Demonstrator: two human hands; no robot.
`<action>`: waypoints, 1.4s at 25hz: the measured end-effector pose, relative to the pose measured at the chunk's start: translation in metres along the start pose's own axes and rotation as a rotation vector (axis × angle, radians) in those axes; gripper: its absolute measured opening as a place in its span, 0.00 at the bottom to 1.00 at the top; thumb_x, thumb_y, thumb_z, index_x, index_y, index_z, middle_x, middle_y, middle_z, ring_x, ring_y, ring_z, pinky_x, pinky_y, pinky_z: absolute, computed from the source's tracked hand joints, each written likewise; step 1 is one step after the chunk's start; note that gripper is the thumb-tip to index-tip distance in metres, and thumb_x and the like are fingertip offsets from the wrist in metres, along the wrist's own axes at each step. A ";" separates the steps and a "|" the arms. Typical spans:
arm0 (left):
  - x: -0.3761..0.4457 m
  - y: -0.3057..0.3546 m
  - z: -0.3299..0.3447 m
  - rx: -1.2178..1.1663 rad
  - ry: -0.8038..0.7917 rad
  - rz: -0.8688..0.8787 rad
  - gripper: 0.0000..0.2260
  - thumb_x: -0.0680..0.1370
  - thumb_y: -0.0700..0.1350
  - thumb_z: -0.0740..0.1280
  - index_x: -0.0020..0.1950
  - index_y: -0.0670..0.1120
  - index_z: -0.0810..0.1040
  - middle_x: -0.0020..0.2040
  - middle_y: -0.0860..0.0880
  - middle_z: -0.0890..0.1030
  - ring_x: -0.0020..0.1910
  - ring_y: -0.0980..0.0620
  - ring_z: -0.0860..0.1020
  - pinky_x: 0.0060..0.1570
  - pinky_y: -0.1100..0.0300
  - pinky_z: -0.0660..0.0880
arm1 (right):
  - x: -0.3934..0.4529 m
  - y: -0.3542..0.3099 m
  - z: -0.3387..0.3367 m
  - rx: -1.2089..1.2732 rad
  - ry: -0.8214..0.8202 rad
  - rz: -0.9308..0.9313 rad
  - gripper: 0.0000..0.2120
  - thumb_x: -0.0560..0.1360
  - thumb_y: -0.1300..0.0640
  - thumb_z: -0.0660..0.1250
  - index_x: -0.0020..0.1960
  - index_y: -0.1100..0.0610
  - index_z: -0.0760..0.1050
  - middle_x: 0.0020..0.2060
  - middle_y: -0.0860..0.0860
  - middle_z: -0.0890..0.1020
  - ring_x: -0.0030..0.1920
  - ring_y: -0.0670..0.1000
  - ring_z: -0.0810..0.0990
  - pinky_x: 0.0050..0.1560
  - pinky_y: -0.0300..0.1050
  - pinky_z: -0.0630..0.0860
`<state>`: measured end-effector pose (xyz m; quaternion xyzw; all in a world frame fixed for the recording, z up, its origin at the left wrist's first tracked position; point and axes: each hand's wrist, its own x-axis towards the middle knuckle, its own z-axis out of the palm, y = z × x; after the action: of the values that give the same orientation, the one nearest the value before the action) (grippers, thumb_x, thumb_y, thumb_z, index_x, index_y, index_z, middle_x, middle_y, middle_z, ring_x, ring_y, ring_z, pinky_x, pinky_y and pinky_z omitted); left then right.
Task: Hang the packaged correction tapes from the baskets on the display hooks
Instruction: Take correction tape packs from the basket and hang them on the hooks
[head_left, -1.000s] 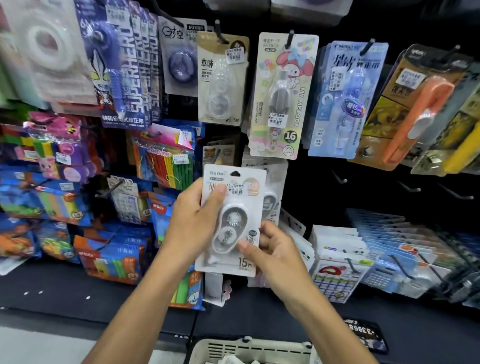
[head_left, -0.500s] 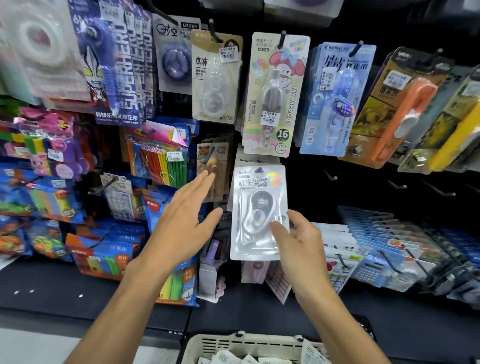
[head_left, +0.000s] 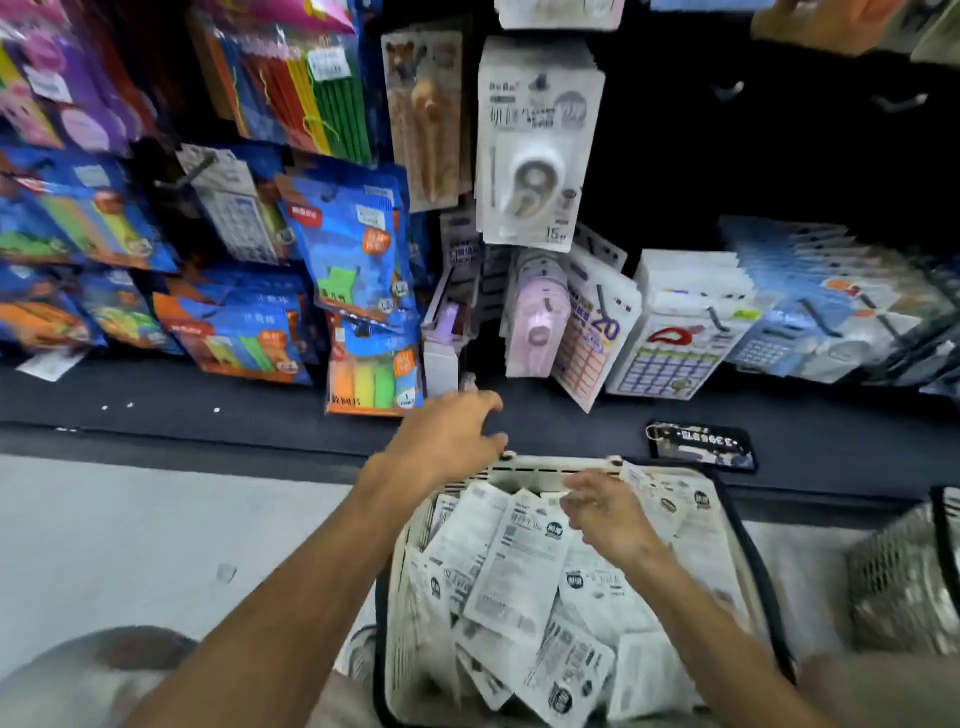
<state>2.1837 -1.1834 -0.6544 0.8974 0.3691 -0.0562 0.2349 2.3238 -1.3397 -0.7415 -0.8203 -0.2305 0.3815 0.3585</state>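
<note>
Filling the basket (head_left: 550, 470) w/ face-down correction tape packs (head_left: 524, 561), long axes running toward the shelf, right hand (head_left: 605, 512) is hovering directly over them, fingers loose, nothing held, nearer than empty left hand (head_left: 447, 436) over the rim.

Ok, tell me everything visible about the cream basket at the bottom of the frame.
The cream basket looks like slotted plastic, with a dark handle along its right side. It sits low in front of the black shelf, upright, heaped with white packaged correction tapes lying loosely at mixed angles, mostly back side up. The right hand reaches in over the packs; the left hand is at its far rim, contact unclear. Its near edge is cut off.
</note>
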 end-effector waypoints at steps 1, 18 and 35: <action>-0.002 -0.005 0.028 0.033 -0.085 -0.033 0.17 0.80 0.53 0.66 0.68 0.53 0.76 0.65 0.47 0.81 0.65 0.41 0.77 0.60 0.52 0.74 | 0.000 0.030 0.009 -0.184 -0.002 -0.034 0.10 0.78 0.66 0.65 0.56 0.57 0.80 0.54 0.56 0.84 0.47 0.53 0.82 0.45 0.44 0.79; 0.013 -0.054 0.144 -0.534 -0.350 -0.314 0.12 0.78 0.36 0.70 0.53 0.53 0.82 0.58 0.40 0.84 0.40 0.57 0.82 0.47 0.69 0.77 | 0.023 0.077 0.019 0.352 0.083 0.105 0.12 0.83 0.60 0.60 0.54 0.48 0.81 0.54 0.56 0.84 0.50 0.58 0.84 0.45 0.52 0.82; 0.015 -0.022 0.127 -0.758 0.107 -0.268 0.09 0.85 0.51 0.62 0.53 0.50 0.81 0.48 0.54 0.84 0.44 0.60 0.83 0.41 0.65 0.75 | -0.013 0.019 -0.040 0.371 0.138 0.066 0.06 0.75 0.70 0.69 0.45 0.60 0.78 0.44 0.54 0.87 0.45 0.54 0.85 0.42 0.44 0.82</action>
<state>2.1886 -1.2186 -0.7790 0.6929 0.4892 0.1003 0.5201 2.3490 -1.3766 -0.7317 -0.7716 -0.1044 0.3716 0.5057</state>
